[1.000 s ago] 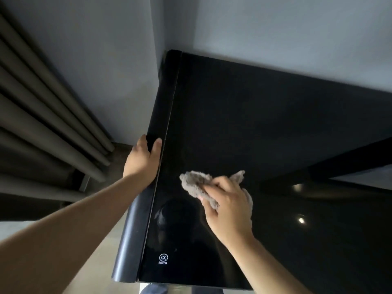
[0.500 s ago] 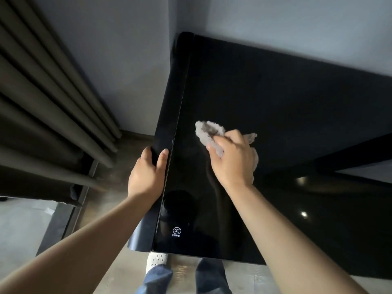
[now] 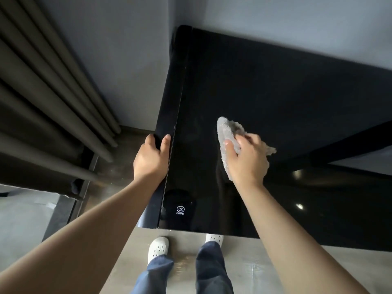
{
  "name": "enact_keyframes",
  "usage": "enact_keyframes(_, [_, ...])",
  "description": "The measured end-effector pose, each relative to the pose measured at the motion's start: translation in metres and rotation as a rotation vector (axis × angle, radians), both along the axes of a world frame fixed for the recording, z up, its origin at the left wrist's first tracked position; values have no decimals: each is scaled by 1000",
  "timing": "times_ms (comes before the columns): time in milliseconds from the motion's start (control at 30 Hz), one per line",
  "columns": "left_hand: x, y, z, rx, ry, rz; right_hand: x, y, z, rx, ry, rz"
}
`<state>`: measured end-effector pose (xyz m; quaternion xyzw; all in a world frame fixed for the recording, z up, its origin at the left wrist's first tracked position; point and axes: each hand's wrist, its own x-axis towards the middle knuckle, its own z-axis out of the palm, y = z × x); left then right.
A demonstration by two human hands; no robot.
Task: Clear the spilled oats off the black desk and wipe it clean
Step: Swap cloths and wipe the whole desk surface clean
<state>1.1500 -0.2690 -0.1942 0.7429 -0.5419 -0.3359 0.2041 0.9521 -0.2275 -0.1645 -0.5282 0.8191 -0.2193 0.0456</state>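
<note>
Fluffy grey cloth on glossy desk

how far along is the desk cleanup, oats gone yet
Done: no oats show on the black desk; its glossy top looks bare. In hand: the right hand holds a grey cloth on the top, and the left hand grips the left edge. Left: probably wiping the rest; the far right is out of view.

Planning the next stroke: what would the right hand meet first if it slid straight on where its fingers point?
Nothing visible: right hand with cloth has bare desk ahead, then probably the wall.
</note>
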Motion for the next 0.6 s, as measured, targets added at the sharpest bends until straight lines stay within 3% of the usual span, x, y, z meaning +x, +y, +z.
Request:
enact_keyframes(133, [0,0,-1,2,-20,0,27,42,-17,-48,190,67])
enact_keyframes(400, [1,0,1,6,-32,-13,55,144,-4,62,-6,317])
enact_keyframes(600, [4,0,-1,-1,-30,-18,75,141,-8,-2,77,274])
